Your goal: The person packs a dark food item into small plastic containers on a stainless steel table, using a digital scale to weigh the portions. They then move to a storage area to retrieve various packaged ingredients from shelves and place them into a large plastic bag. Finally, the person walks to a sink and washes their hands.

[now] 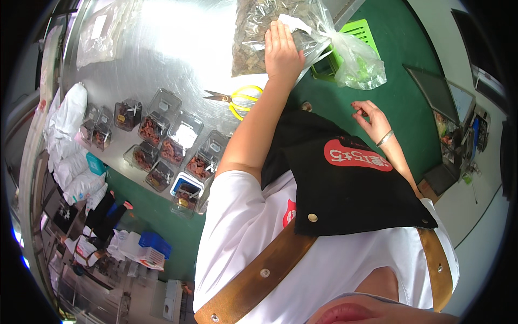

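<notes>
My left hand [283, 50] lies flat, palm down, on a large clear plastic bag [253, 44] filled with brown flaky pieces. Its fingertips touch a white label or paper [294, 23]. The bag's gathered end [360, 60] hangs past the metal table edge. My right hand [366, 115] hangs in the air over the green floor, fingers loosely bent, with nothing visible in it and a bracelet on the wrist. Yellow-handled scissors [236, 99] lie on the table beside my left forearm, blades parted. Several clear plastic boxes of reddish-brown food [172, 150] stand to the left, some with raised lids.
Clear plastic bags [99, 38] lie at the table's far left. A green plastic basket [360, 34] is beside the table. White sacks [71, 121] and a blue crate [155, 244] stand beyond, near another person [85, 247]. A counter with a monitor [433, 93] is at the right.
</notes>
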`<state>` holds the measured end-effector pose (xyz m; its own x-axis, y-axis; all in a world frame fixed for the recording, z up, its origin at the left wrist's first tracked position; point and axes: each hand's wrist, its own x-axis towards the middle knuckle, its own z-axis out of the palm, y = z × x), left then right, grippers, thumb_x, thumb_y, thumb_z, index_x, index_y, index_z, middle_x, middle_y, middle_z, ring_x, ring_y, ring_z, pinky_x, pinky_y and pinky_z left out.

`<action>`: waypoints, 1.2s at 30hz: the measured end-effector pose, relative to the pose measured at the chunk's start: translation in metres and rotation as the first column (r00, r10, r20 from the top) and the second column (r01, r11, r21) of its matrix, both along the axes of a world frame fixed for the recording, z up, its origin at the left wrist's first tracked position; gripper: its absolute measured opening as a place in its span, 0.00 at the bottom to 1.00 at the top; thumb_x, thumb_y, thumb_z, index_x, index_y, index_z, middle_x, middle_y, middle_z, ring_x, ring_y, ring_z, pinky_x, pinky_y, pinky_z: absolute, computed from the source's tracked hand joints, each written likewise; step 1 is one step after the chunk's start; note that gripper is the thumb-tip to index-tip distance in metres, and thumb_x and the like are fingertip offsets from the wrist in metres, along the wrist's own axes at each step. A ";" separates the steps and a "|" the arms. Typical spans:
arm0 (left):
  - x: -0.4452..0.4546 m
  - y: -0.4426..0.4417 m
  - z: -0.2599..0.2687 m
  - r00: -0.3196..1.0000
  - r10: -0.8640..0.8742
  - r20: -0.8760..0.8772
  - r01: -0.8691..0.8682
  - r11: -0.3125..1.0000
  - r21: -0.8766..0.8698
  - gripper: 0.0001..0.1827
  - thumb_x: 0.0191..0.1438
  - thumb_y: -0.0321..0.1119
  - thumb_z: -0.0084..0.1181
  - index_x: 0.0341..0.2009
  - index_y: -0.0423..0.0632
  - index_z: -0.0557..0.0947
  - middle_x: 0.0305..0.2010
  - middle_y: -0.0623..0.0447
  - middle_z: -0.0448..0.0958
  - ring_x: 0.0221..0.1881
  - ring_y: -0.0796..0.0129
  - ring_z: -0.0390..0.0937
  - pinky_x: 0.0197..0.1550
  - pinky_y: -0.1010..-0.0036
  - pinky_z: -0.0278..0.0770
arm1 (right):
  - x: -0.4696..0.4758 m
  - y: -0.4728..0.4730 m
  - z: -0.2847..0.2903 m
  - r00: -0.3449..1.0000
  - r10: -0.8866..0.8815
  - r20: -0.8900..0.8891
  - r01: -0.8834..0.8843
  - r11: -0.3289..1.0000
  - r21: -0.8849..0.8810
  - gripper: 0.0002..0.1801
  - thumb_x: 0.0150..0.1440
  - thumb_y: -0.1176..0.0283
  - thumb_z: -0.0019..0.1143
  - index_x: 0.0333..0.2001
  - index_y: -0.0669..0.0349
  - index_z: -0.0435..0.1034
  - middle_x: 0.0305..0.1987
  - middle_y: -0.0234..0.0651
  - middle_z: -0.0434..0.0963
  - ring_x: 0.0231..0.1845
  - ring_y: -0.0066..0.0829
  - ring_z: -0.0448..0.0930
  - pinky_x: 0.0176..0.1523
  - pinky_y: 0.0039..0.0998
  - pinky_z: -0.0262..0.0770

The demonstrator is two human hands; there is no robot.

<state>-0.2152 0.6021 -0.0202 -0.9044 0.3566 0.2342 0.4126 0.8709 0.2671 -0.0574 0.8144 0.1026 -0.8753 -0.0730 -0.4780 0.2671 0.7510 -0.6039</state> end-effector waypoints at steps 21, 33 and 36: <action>0.028 0.012 -0.013 0.998 0.002 -0.063 0.006 0.994 0.113 0.32 0.42 0.30 0.50 0.55 0.37 0.66 0.60 0.32 0.58 0.63 0.43 0.54 0.63 0.55 0.51 | 0.022 0.010 0.000 1.000 -0.012 0.002 0.012 1.000 0.013 0.16 0.49 0.75 0.56 0.44 0.61 0.69 0.37 0.36 0.73 0.35 0.29 0.76 0.39 0.27 0.73; 0.059 0.020 -0.012 0.994 -0.066 0.092 0.045 0.975 0.218 0.30 0.44 0.25 0.47 0.56 0.38 0.65 0.63 0.36 0.54 0.66 0.46 0.49 0.65 0.56 0.50 | 0.033 0.022 0.003 0.999 -0.019 -0.030 0.020 1.000 0.021 0.16 0.50 0.74 0.56 0.44 0.60 0.69 0.36 0.36 0.73 0.35 0.29 0.75 0.39 0.28 0.73; 0.079 0.023 -0.018 0.988 -0.119 0.096 0.091 0.961 0.260 0.31 0.44 0.26 0.49 0.56 0.38 0.62 0.62 0.38 0.56 0.64 0.48 0.52 0.64 0.57 0.51 | 0.037 0.025 0.004 1.000 -0.014 -0.027 0.015 1.000 0.027 0.16 0.50 0.74 0.56 0.44 0.60 0.69 0.36 0.36 0.73 0.34 0.29 0.75 0.39 0.28 0.73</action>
